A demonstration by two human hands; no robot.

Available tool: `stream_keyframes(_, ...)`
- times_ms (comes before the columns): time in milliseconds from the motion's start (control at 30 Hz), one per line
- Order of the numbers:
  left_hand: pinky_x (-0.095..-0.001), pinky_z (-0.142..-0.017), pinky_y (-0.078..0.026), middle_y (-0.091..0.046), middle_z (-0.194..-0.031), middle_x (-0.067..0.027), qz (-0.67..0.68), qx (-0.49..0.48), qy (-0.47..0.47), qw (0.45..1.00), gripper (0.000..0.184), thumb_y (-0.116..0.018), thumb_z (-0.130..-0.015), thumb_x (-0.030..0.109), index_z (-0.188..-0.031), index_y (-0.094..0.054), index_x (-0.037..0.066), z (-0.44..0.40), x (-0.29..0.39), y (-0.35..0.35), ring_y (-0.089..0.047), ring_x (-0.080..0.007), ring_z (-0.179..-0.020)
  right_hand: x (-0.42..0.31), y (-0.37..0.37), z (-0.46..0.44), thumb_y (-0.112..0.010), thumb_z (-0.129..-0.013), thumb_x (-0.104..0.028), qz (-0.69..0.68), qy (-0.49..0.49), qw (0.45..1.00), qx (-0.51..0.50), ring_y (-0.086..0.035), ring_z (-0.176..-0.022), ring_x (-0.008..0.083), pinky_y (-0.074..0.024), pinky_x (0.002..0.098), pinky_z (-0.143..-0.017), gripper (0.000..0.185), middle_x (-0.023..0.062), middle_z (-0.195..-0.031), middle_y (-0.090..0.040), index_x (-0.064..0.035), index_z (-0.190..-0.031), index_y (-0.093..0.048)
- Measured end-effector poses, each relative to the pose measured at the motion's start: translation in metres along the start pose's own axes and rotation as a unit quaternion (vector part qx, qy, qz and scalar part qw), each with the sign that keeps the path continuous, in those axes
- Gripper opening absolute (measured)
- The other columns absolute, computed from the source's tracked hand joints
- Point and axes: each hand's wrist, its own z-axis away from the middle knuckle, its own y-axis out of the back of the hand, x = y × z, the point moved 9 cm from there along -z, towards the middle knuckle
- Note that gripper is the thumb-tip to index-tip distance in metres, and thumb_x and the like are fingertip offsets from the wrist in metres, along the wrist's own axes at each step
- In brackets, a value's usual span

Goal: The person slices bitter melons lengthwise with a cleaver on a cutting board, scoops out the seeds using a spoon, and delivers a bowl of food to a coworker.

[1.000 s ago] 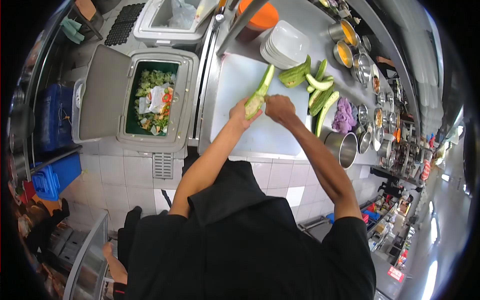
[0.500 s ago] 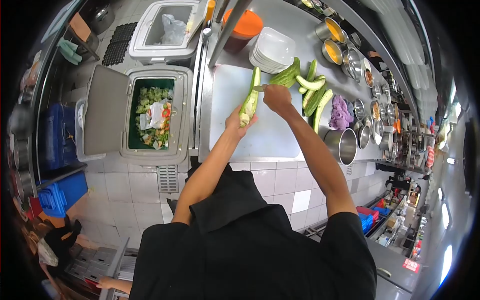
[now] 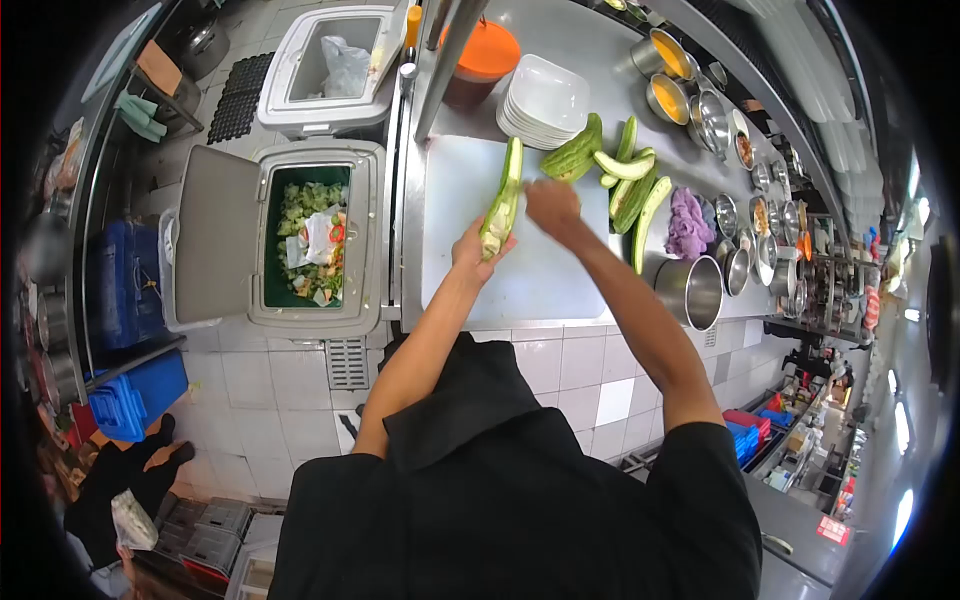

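Observation:
My left hand (image 3: 478, 252) is closed around the lower end of a halved cucumber (image 3: 503, 205), its pale hollow side facing up over the white cutting board (image 3: 460, 290). Just right of the cucumber, my right hand (image 3: 552, 208) is a closed fist, slightly blurred. It grips what looks like a small metal spoon, whose tip showed half a second ago and is hidden now. A broad, ridged green piece (image 3: 573, 148) lies at the board's upper right edge. Beyond it lie several cucumbers, whole and cut, including a whole one (image 3: 632, 203) and a pale half (image 3: 651, 222).
Stacked white dishes (image 3: 545, 95) and an orange-lidded tub (image 3: 487, 50) stand behind the board. A purple cloth (image 3: 688, 222), a steel pot (image 3: 690, 292) and several metal bowls are to the right. An open bin of scraps (image 3: 368, 235) adjoins the counter's left side.
My right hand has drawn slightly down and left, off the cucumber's middle, and the metal tip is out of sight. My left hand keeps its hold. A person at lower left shows more now.

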Motion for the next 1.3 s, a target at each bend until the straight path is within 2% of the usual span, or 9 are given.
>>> stream_keyframes(133,-0.0437,-0.081,-0.058,-0.062,-0.108,-0.0150,-0.001,0.009,-0.021,1.000,0.030,-0.046,-0.098,0.022,-0.116,-0.054,-0.001,0.003,0.001,-0.003,-0.063,-0.0291,-0.094,0.010,-0.006,-0.017,-0.053,-0.082,-0.010,-0.016,-0.007,1.000,0.023,-0.067,-0.064,0.0312,-0.0532,0.0415,-0.054,0.013,0.0152,-0.075,-0.067,-0.0019,-0.085,-0.062)
stream_keyframes(367,-0.0420,-0.069,-0.058,-0.064,-0.100,-0.0131,-0.014,0.079,-0.037,0.996,0.027,-0.052,-0.095,0.022,-0.110,-0.056,0.000,0.001,-0.002,0.008,-0.065,-0.0270,-0.081,-0.036,-0.013,0.046,-0.053,-0.080,-0.012,-0.078,0.024,0.990,-0.118,-0.067,-0.065,0.0333,-0.0547,0.0432,-0.060,0.018,0.0181,-0.077,-0.067,0.0007,-0.091,-0.061)
stream_keyframes(633,-0.0409,-0.065,-0.057,-0.065,-0.095,-0.0117,0.080,0.072,-0.042,0.993,0.026,-0.054,-0.094,0.021,-0.111,-0.056,0.001,-0.032,-0.006,0.017,-0.066,-0.0264,-0.077,-0.065,0.004,0.064,-0.055,-0.070,-0.013,-0.158,-0.010,0.967,-0.200,-0.066,-0.074,0.0376,-0.0537,0.0462,-0.068,0.018,0.0237,-0.079,-0.065,-0.0011,-0.077,-0.067)
stream_keyframes(900,-0.0470,-0.096,-0.046,-0.054,-0.126,-0.0184,0.082,-0.039,-0.031,0.995,0.062,-0.031,-0.097,0.051,-0.133,-0.041,0.002,-0.001,0.008,-0.014,-0.057,-0.0330,-0.111,-0.049,-0.002,0.062,-0.052,-0.076,-0.012,-0.300,-0.057,0.942,-0.138,-0.061,-0.069,0.0412,-0.0494,0.0469,-0.067,0.018,0.0207,-0.072,-0.064,0.0008,-0.071,-0.063)
stream_keyframes(967,-0.0500,-0.100,-0.042,-0.053,-0.128,-0.0201,0.081,-0.054,-0.031,0.995,0.071,-0.029,-0.095,0.058,-0.138,-0.035,0.002,0.010,0.009,-0.015,-0.054,-0.0377,-0.115,-0.044,0.007,0.057,-0.055,-0.075,-0.012,-0.302,-0.027,0.947,-0.106,-0.062,-0.063,0.0357,-0.0480,0.0432,-0.062,0.017,0.0208,-0.067,-0.062,0.0012,-0.071,-0.065)
stream_keyframes(1067,-0.0539,-0.103,-0.038,-0.050,-0.130,-0.0211,0.033,-0.091,0.031,0.995,0.074,-0.028,-0.094,0.060,-0.139,-0.034,0.001,0.039,0.006,-0.025,-0.049,-0.0404,-0.119,-0.037,0.003,0.034,-0.060,-0.075,-0.020,-0.413,-0.023,0.895,-0.164,-0.055,-0.052,0.0163,-0.0431,0.0348,-0.051,0.021,0.0120,-0.060,-0.063,-0.0012,-0.078,-0.071)
stream_keyframes(1133,-0.0553,-0.106,-0.034,-0.045,-0.135,-0.0204,0.083,-0.156,0.028,0.984,0.078,-0.028,-0.093,0.065,-0.140,-0.033,0.002,0.036,0.006,-0.023,-0.044,-0.0414,-0.125,-0.063,0.004,0.001,-0.060,-0.077,-0.026,-0.367,0.028,0.888,-0.274,-0.055,-0.052,0.0147,-0.0432,0.0351,-0.052,0.027,0.0110,-0.061,-0.064,-0.0017,-0.075,-0.070)
stream_keyframes(1200,-0.0537,-0.106,-0.035,-0.044,-0.137,-0.0199,0.139,-0.154,0.071,0.976,0.075,-0.030,-0.093,0.062,-0.138,-0.036,0.003,0.024,0.005,-0.007,-0.044,-0.0393,-0.126,-0.114,0.034,-0.042,-0.057,-0.078,-0.038,-0.316,0.105,0.918,-0.217,-0.064,-0.064,0.0338,-0.0498,0.0417,-0.062,0.042,0.0226,-0.069,-0.064,0.0030,-0.075,-0.069)
stream_keyframes(1300,-0.0502,-0.103,-0.040,-0.049,-0.132,-0.0180,0.136,-0.201,0.049,0.969,0.063,-0.036,-0.095,0.052,-0.133,-0.042,0.003,0.042,0.019,-0.011,-0.051,-0.0329,-0.120,-0.202,0.065,-0.096,-0.053,-0.071,-0.008,-0.253,0.200,0.938,-0.128,-0.064,-0.082,0.0427,-0.0520,0.0460,-0.075,0.023,0.0287,-0.086,-0.064,0.0054,-0.083,-0.066)
